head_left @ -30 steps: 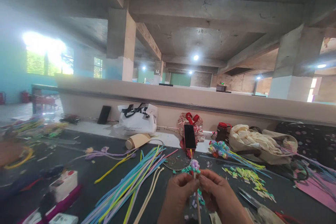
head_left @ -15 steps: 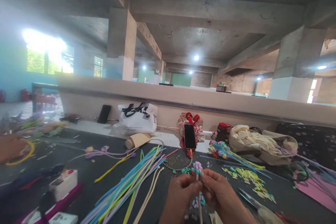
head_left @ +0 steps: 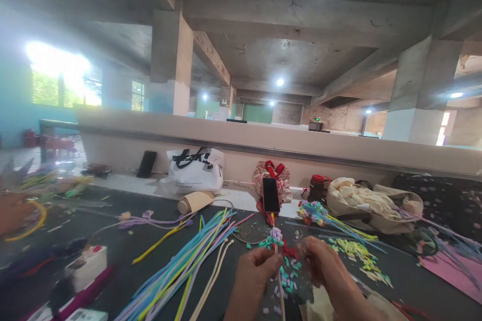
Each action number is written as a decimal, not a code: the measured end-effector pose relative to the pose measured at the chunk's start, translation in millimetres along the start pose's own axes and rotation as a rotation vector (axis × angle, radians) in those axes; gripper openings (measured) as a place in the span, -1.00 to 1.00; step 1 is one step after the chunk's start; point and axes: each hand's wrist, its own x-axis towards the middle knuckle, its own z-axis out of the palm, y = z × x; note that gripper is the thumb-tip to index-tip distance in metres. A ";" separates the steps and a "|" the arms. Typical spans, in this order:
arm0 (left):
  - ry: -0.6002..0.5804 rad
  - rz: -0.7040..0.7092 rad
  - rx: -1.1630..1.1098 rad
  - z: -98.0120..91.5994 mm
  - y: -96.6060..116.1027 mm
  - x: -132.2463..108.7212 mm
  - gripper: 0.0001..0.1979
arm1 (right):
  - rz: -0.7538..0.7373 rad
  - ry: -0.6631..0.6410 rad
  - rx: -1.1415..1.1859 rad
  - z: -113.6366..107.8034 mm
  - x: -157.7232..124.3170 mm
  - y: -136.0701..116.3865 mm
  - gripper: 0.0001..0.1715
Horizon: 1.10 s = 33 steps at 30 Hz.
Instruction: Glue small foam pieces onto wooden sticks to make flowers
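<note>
Low in the middle of the view my left hand (head_left: 256, 278) pinches a thin pale stem (head_left: 281, 291), held upright. Its top carries a small flower head (head_left: 276, 235) of lilac tufts with teal pieces below. To the right, apart from the stem, is my right hand (head_left: 329, 271); its fingers are bent and blurred, and anything between them is not visible. Small teal and lilac cut pieces (head_left: 289, 276) lie on the dark table between the hands, with red pieces (head_left: 289, 250) just beyond.
A bundle of coloured fuzzy stems (head_left: 188, 261) lies at left, yellow-green pieces (head_left: 354, 251) at right. Behind stand a phone (head_left: 271, 195), a white bag (head_left: 196, 170) and a beaded-looking flower bunch (head_left: 313, 212). Another person's blurred hand (head_left: 17, 213) is at far left.
My right hand has let go of the stem and moved right, uncovering the red pieces. My left hand keeps its pinch; the flower head appears slightly further left.
</note>
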 end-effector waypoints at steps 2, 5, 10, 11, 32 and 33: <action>0.031 0.074 0.053 2.4 2.9 -2.6 -0.79 | -0.026 0.004 -0.145 -11.8 5.0 4.9 -0.66; 0.115 0.215 0.192 6.3 9.7 -9.9 -0.81 | -0.026 -0.008 -0.233 -26.4 6.5 10.7 -0.65; 0.143 0.361 0.297 10.8 14.3 -19.1 -0.82 | -0.062 -0.052 -0.308 -39.2 -6.2 10.3 -0.90; 0.147 0.373 0.297 11.3 12.9 -19.3 -0.82 | -0.069 -0.070 -0.327 -40.4 -9.0 9.1 -0.93; -0.186 -0.103 -0.209 -0.8 45.5 -46.0 -0.71 | -0.214 -0.217 -0.336 -6.6 -33.5 -8.4 -0.79; -0.205 -0.107 -0.211 0.4 43.5 -46.8 -0.70 | -0.189 -0.222 -0.305 -5.6 -33.3 -5.9 -0.70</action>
